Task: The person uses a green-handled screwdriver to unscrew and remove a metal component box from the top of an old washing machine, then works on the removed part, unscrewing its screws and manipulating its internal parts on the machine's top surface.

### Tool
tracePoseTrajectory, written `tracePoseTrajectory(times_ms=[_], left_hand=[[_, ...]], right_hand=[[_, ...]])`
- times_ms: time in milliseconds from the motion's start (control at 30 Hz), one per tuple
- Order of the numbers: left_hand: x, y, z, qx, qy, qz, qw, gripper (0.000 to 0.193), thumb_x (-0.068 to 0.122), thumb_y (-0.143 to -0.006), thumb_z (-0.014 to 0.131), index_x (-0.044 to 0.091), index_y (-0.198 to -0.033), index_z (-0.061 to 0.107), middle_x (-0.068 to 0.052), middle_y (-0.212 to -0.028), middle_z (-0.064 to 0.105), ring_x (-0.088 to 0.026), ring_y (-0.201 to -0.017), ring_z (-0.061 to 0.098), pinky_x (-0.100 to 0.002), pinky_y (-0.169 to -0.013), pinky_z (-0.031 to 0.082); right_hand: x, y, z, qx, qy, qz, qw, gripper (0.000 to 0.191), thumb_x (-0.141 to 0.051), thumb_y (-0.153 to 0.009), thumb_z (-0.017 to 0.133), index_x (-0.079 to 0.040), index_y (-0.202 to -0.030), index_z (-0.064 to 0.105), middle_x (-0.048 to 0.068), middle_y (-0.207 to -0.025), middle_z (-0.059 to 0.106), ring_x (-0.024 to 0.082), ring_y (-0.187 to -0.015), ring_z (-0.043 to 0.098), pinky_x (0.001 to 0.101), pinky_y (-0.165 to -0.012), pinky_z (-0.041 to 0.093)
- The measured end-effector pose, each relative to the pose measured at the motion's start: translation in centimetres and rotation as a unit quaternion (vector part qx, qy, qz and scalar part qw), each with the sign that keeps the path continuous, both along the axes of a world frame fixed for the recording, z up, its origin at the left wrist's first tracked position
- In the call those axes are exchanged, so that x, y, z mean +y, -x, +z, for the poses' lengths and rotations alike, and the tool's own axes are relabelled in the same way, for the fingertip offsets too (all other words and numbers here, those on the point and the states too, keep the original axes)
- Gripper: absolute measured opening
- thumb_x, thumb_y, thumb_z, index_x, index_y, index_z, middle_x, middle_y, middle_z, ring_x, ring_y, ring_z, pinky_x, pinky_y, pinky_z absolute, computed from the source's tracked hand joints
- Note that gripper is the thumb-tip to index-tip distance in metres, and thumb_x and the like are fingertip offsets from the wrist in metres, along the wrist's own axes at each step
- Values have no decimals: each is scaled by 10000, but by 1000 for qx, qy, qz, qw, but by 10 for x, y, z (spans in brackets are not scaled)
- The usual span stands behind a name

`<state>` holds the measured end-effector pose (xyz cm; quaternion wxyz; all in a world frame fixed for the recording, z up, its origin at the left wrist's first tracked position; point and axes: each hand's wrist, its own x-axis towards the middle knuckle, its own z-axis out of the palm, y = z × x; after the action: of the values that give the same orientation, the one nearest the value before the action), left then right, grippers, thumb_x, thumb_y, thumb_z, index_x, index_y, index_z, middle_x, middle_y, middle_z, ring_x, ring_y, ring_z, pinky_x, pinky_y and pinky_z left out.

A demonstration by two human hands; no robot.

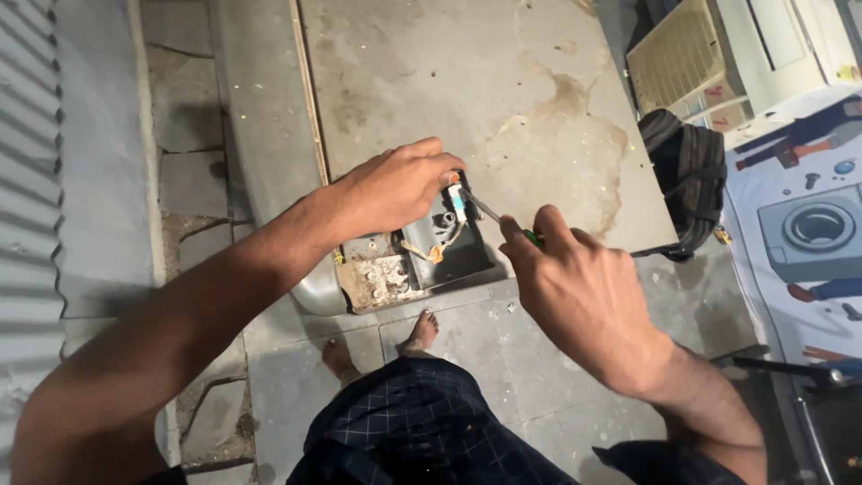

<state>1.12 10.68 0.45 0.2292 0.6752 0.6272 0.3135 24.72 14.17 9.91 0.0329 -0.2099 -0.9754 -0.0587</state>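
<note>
1. Your right hand (pixel 575 287) is clenched around a screwdriver (pixel 503 220). Only a sliver of green handle shows between thumb and fingers, and the thin metal shaft runs out toward 10 o'clock.

2. The shaft's tip meets a small part with a pale blue patch (pixel 459 203) inside an open recess (pixel 422 256) at the near corner of a large grey metal casing (pixel 467 99).

3. Your left hand (pixel 391 190) comes in from 8 o'clock and curls over that same spot. Its fingertips pinch or press at the small part, right beside the screwdriver tip. How firmly it grips, I cannot tell, since the fingers hide the contact.

4. Inside the recess, at 6 o'clock from the tip, you see orange and pale wires (pixel 431 251) and a rusty, flaking plate (pixel 377 283) to their left.

5. The casing lies flat on a paved stone floor (pixel 193 108). Its stained top stretches away toward 12 o'clock from your hands.

6. At 6 o'clock from the recess, your bare feet (pixel 422 330) stand on the paving, just beside the casing's near edge, above dark checked cloth.

7. At 3 o'clock from the casing lies a coil of dark strap or hose (pixel 687 171).

8. Toward 1 o'clock stands a pale appliance with a slatted grille (pixel 673 58).

9. At 9 o'clock, a corrugated metal shutter (pixel 27 180) runs along the left side.
</note>
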Motion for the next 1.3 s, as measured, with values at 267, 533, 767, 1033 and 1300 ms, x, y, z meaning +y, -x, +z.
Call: tracePoseTrajectory(times_ms=[267, 533, 767, 1033, 1300], left_hand=[[4, 0, 5, 4, 3, -7, 1000, 275, 256, -1017, 551, 97, -1166, 719, -133, -1020, 656, -332, -952, 678, -442, -827, 533], [5, 2, 3, -8, -12, 3, 1000, 282, 238, -1019, 544, 63, -1168, 708, -148, -1025, 671, -342, -964, 674, -442, -830, 534], [6, 3, -2, -8, -19, 8, 1000, 271, 226, -1012, 545, 65, -1156, 709, -138, -1034, 675, -344, -970, 673, -444, -824, 532], [8, 5, -7, -14, -38, 2, 999, 263, 204, -1008, 556, 55, -1160, 709, -143, -993, 670, -334, -923, 667, -436, -797, 526], [10, 7, -12, -41, -34, 4, 999, 247, 205, -1001, 578, 59, -1137, 723, -133, -974, 673, -308, -903, 670, -413, -794, 527]], right_hand=[[-7, -8, -5, -7, 14, -27, 999, 377, -214, -920, 653, -68, -1266, 682, 121, -886, 597, 294, -610, 700, 426, -427, 533], [1, -13, -5, 26, 113, -64, 991, 354, -234, -928, 673, -138, -1267, 705, 108, -890, 660, 365, -597, 682, 466, -505, 551], [5, -17, -20, 117, 219, -71, 966, 299, -156, -927, 684, -80, -1211, 736, 150, -789, 655, 365, -632, 664, 460, -567, 519], [28, -19, -24, 115, 254, -48, 959, 264, -147, -930, 707, -87, -1181, 764, 144, -760, 704, 260, -561, 648, 402, -545, 506], [93, -12, -20, -54, 395, -155, 904, 285, -215, -951, 689, -183, -1218, 783, 60, -926, 834, 182, -528, 539, 380, -519, 475]])
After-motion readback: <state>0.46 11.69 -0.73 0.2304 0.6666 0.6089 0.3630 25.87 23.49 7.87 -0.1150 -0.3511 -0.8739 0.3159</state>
